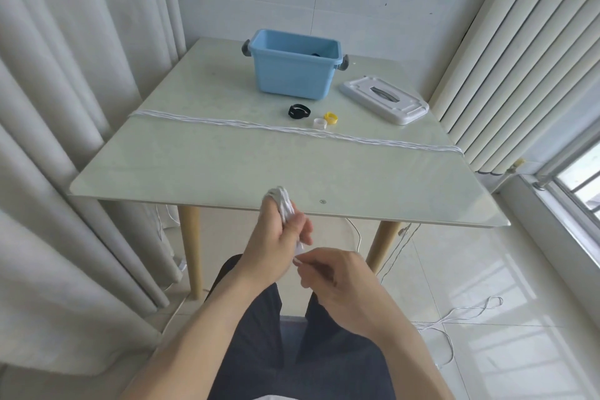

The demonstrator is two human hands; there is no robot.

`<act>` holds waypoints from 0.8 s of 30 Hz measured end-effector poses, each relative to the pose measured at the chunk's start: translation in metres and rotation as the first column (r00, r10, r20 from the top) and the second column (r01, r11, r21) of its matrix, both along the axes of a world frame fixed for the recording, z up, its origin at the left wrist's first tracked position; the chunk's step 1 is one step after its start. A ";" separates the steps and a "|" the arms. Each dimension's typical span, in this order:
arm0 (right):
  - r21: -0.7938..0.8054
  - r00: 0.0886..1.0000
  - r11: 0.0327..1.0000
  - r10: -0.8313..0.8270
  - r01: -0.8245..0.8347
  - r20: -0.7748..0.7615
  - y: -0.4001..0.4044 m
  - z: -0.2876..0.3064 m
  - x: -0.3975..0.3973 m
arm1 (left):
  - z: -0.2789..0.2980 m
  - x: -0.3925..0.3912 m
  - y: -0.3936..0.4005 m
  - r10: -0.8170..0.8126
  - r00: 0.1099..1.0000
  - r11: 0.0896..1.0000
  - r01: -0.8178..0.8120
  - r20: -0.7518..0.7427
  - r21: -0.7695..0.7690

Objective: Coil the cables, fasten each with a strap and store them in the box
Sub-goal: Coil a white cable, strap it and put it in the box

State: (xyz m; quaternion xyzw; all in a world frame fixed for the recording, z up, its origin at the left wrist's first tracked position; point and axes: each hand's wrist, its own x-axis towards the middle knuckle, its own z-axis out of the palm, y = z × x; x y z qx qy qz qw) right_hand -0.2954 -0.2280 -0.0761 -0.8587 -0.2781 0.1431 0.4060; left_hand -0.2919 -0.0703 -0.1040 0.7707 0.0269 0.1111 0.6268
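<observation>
Step in hand: I judge this to be the coiling of a white cable, done in front of the near edge of the desk, before any strap goes on.
Left hand: I see it gripping the coiled bundle, fingers curled round it, loops standing out above the knuckles.
Right hand: I see it pinching the loose white end just below the left hand, fingers curled.
Second cable: laid in long straight strands across the desk from edge to edge, not yet coiled.
Straps: a black strap, a white strap and a yellow strap lie close together between the strands and the box.
Box: blue, open, at the far side of the desk; something dark shows inside, which I cannot identify. Its lid lies beside it.
Floor: more white cable trails there on the right.
Advice: I would keep the loops even, hold the bundle firmly in the left hand, tuck the end in tight, then fetch a strap without loosening the grip.
Risk: in my judgement, the loops spring apart if the left hand relaxes.
</observation>
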 end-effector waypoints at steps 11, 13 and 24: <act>0.042 0.963 0.968 -0.249 0.245 0.108 -0.015 0.007 0.019 | 0.008 -0.009 -0.012 -0.556 0.704 0.821 0.549 -0.442 -0.157; 0.008 0.952 0.965 -0.260 0.262 0.161 -0.018 0.004 0.028 | 0.009 -0.010 -0.010 -0.570 0.672 0.811 0.553 -0.472 -0.191; 0.170 0.946 0.931 -0.320 0.324 -0.048 -0.044 -0.012 0.045 | 0.009 -0.011 0.026 -0.536 0.820 0.704 0.302 -0.202 -0.642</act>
